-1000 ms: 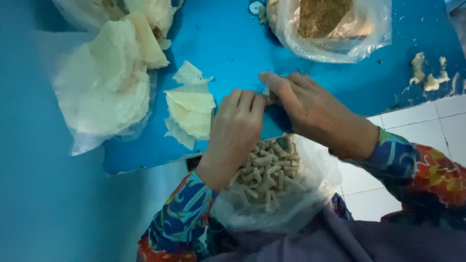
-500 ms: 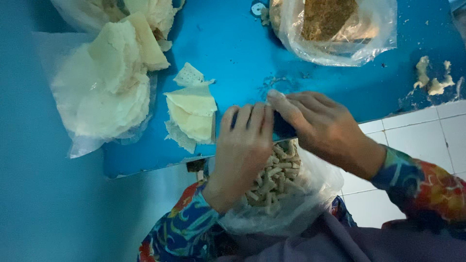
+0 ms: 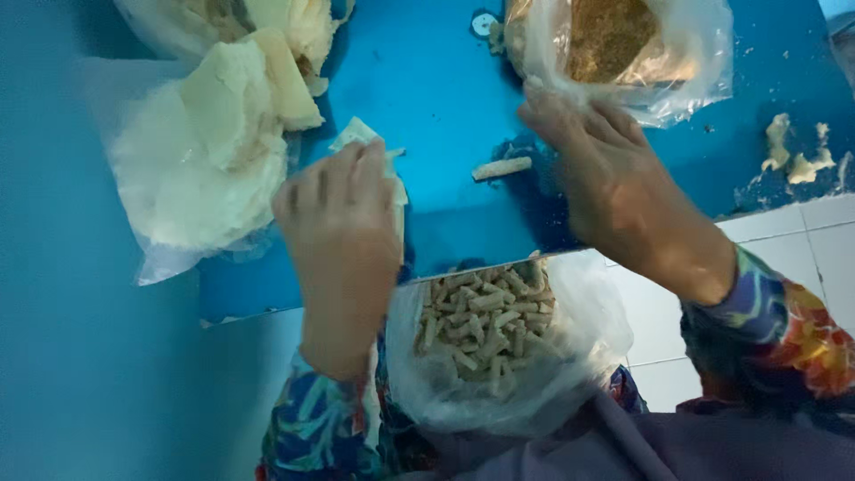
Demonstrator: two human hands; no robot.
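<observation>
My left hand (image 3: 343,236) hovers over a small stack of pale triangular wrappers (image 3: 363,135) on the blue table (image 3: 436,80), fingers bent down onto them. My right hand (image 3: 614,183) is spread open with its fingertips at a clear bag of brown filling (image 3: 614,44). One small rolled stick (image 3: 501,167) lies alone on the table between my hands. A clear bag full of several finished rolled sticks (image 3: 485,325) rests in my lap at the table's near edge.
A clear bag of round pale wrapper sheets (image 3: 200,151) lies at the left, with more folded sheets (image 3: 285,27) behind it. Dough scraps (image 3: 793,151) sit at the right. A small round cap (image 3: 484,24) lies at the back. White floor tiles (image 3: 802,258) show at the right.
My hands were together at the table's near edge over the lap bag. They have parted: the left went to the wrappers, the right to the filling bag. A rolled stick now lies on the table.
</observation>
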